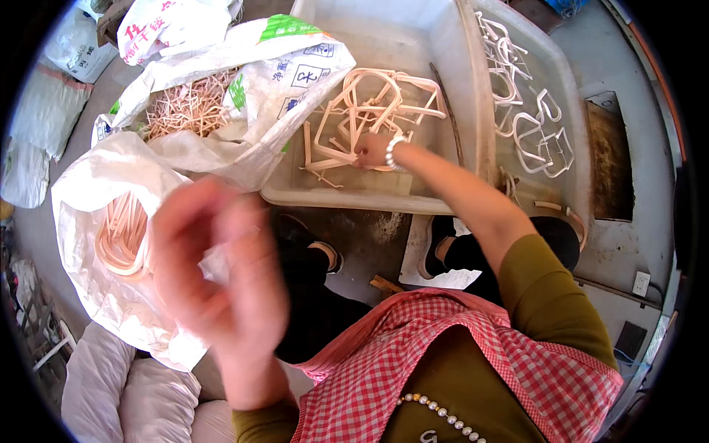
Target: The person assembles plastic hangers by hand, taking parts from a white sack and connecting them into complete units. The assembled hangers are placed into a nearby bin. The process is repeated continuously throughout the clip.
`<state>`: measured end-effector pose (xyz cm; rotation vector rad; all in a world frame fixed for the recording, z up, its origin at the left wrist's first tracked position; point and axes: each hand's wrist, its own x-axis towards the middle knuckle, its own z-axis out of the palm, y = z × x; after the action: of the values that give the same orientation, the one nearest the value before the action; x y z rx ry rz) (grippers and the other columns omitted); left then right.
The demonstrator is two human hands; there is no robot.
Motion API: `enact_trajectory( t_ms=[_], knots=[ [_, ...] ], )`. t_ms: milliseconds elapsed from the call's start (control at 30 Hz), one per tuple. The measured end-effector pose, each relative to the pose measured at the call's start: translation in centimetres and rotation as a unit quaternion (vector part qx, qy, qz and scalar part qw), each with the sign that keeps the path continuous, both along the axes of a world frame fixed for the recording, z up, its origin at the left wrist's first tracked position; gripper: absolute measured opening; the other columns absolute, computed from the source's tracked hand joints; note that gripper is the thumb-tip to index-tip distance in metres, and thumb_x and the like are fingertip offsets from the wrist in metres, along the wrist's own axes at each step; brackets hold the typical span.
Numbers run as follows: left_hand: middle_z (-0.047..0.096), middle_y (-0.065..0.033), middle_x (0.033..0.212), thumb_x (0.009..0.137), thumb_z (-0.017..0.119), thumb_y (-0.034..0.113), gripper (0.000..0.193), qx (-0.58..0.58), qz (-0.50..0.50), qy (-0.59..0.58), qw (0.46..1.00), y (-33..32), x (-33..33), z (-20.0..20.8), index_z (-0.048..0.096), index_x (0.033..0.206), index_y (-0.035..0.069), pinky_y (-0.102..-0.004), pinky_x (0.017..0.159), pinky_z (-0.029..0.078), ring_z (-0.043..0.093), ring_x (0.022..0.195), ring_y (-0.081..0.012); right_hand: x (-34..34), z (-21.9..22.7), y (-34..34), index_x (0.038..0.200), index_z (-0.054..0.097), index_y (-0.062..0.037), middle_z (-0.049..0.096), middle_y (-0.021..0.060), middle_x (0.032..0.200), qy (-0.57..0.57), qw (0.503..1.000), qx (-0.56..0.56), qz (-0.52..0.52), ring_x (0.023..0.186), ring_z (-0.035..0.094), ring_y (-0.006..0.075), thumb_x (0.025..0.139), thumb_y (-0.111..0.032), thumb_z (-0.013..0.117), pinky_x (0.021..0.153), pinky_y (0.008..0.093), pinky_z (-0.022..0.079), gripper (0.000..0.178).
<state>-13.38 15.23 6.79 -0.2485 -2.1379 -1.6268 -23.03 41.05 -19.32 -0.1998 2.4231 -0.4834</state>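
Observation:
My right hand (374, 150), with a white bead bracelet (395, 152) at the wrist, reaches into a pale plastic bin (295, 193). Its fingers close on a pinkish bent plastic piece (336, 161) at the near side of a loose pile (373, 96) of similar looped strips. Close to the camera, my left hand (221, 266) is raised and smeared by motion, its fingers curved. I cannot make out anything in it. Behind it, a white sack (96, 288) holds a bundle of pinkish curved strips (122, 236).
Another printed white sack (295, 63) holds many small pinkish scraps (188, 107). Right of the bin stands a second bin (565, 88) with whitish bent pieces (546, 136). A dark stick (448, 111) leans inside the first bin. Stuffed sacks (122, 384) lie at lower left.

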Motion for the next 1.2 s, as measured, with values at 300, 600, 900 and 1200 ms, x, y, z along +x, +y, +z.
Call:
enact_trajectory(
  t_ms=[300,600,900,1200],
  knots=[
    [0.063,-0.0064,0.082,0.091,0.059,0.017,0.023,0.008,-0.076,-0.259,0.963,5.4,-9.0,-9.3,0.058,0.102,-0.003,-0.0242,0.062,0.047,0.06,0.069,-0.0103,0.7,-10.1,-5.6,0.139,0.03,-0.0038,0.058,0.0253,0.115,0.154,0.987,0.03,-0.029,0.109,0.057,0.035,0.076,-0.027,0.068,0.101,0.046,0.034,0.078],
    [0.053,-0.0183,0.125,0.084,0.067,0.038,0.069,0.007,-0.039,-0.39,0.92,5.1,-9.3,-17.4,0.042,0.133,-0.005,-0.0366,0.097,0.039,0.05,0.115,-0.0251,4.9,5.7,1.4,0.112,0.055,-0.0019,0.057,0.0143,0.096,0.078,0.944,-0.296,-0.122,0.088,0.058,0.0282,0.084,-0.017,0.064,0.081,0.0365,0.046,0.033],
    [0.062,-0.0066,0.097,0.077,0.075,0.043,0.052,0.162,-0.205,-0.713,0.651,6.3,-5.2,-19.0,0.058,0.106,0.004,-0.0296,0.073,0.05,0.06,0.082,-0.0149,15.2,10.1,3.6,0.111,0.051,-0.0017,0.051,0.0154,0.092,0.167,0.923,-0.347,0.004,0.086,0.05,0.0347,0.082,-0.012,0.064,0.078,0.0409,0.042,0.034],
    [0.063,-0.006,0.082,0.075,0.074,0.014,0.035,0.027,-0.256,-0.638,0.726,7.4,-3.6,-18.2,0.057,0.103,0.001,-0.0272,0.063,0.05,0.06,0.069,-0.0139,15.7,8.6,3.5,0.117,0.051,-0.0028,0.054,0.0158,0.099,-0.026,0.889,-0.438,0.13,0.095,0.052,0.0349,0.083,-0.026,0.068,0.083,0.0406,0.043,0.045]
  ],
)
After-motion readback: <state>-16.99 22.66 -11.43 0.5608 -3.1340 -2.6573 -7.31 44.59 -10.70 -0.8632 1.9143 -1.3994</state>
